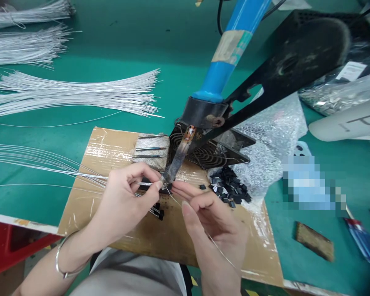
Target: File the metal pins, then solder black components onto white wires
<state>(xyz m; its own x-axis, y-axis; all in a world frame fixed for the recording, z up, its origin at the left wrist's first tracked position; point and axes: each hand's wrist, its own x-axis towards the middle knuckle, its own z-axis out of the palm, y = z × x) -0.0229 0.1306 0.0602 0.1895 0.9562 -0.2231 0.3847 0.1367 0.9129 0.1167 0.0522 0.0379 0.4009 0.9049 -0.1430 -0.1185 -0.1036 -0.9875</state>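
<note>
My left hand (131, 197) pinches a thin white wire (92, 176) close to its end, right under the tip of a soldering iron (180, 156) with a blue handle (220, 61). A thin strand of solder wire (220, 250) runs through my right hand (211, 230) up to the iron's tip, held between thumb and fingers. Beneath my left hand, wires with small black ends (156, 211) lie on the cardboard (111, 152). What sits exactly at the iron's tip is too small to make out.
A black stand arm (274, 78) holds the iron over a black fan (203, 152). Small black pieces (230, 187) lie beside bubble wrap (274, 131). Bundles of white wires (74, 94) spread at left. A sponge block (151, 152) bears metal rods; a brown block (314, 241) lies at right.
</note>
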